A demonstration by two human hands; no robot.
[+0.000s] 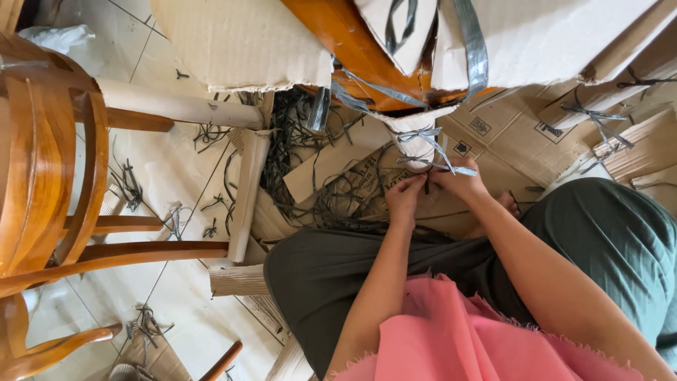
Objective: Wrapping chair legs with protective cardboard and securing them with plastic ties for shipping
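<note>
Wrapped chair leg (416,141): centre frame, long axis running from 12 toward 6 o'clock, free end nearest the hands.
Strap (441,164): grey, tied around leg.
Left hand (403,197): fingers pinched on strap.
Right hand (460,180): fingers closed on strap.
Wooden chair (42,162): at 9 o'clock.

wrapped chair leg (417,144) ahead of both hands; wooden chair (42,162) left, strap scraps (317,190) between.

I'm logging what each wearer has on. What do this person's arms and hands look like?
Both forearms are bare, no sleeves in view. The left hand and right hand wear no gloves; no rings, watch or bracelets are visible. A frayed pink cloth lies under the arms, over dark green trousers.
</note>
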